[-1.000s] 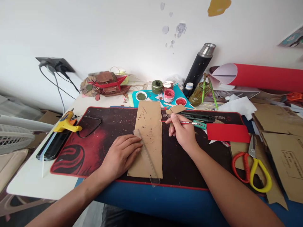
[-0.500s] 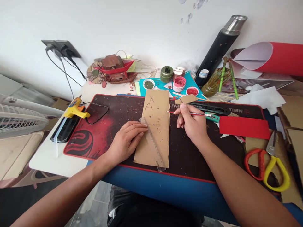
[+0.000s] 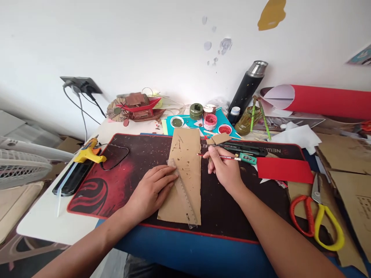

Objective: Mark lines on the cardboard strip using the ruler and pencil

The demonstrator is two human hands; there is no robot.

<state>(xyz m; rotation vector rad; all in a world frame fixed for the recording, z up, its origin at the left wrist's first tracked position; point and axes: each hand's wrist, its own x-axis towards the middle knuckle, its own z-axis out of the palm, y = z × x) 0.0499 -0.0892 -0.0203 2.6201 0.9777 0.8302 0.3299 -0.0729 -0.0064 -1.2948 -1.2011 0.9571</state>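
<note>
A strip of brown cardboard with scuffed marks lies lengthwise on the dark mat. Slanting across its lower part is a clear plastic ruler, whose bottom end reaches the cardboard's lower right corner. My left hand rests at the strip's left edge, fingers together and pressed onto the ruler's upper end. Just right of the cardboard, my right hand holds a red pencil between thumb and fingers. The pencil's tip points left, over the strip's right edge; whether it touches cannot be told.
A yellow glue gun stands at the left on a black holder. Paint jars and a model boat line the back. To the right lie red card and scissors; a black flask leans behind.
The head view has tilted upward, showing more wall, and everything sits lower in the picture. Both hands, the ruler and the pencil keep nearly the same places relative to the cardboard.
</note>
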